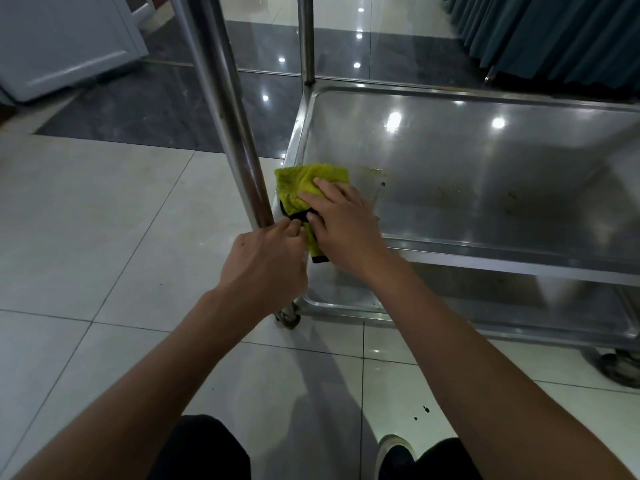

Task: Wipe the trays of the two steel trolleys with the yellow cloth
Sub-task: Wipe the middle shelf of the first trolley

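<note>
Your right hand (341,220) presses flat on the yellow cloth (304,188), fingers straight | your left hand (266,258) pinches the cloth's black edge beside the upright post (239,133) | cloth lies in the near-left corner of the steel trolley's tray (485,168) | yellowish stains right of the cloth.

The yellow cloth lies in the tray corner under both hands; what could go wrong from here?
The yellow cloth is bunched and folded, so a wipe may cover little. Brownish stains lie farther right on the tray and could be missed. The left hand pinches the cloth's edge beside the steel post; it may hold the cloth back.
</note>
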